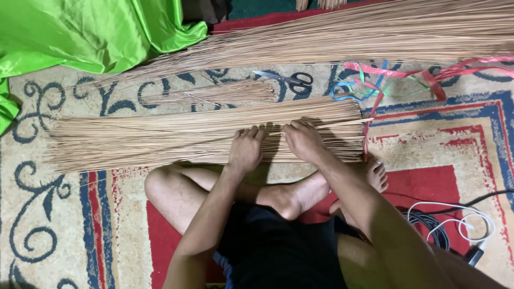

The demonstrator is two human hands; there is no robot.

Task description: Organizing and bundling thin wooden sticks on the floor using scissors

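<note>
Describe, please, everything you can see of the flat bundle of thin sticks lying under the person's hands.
The bundle of sticks is a wide, flat layer of long, thin, tan stems, dry and straw-like, lying crosswise on the patterned carpet in front of the person's crossed legs. The right ends are fairly even; the left ends taper and fray unevenly. Both hands press on it palm down: the left hand near the middle, the right hand beside it. A red strip lies at its right end.

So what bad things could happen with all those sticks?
The thin sticks lie loose under the left hand and right hand, so they might roll apart or poke fingers. The scissors lie open nearby, a possible cut. The ribbons could tangle in the bundle.
</note>
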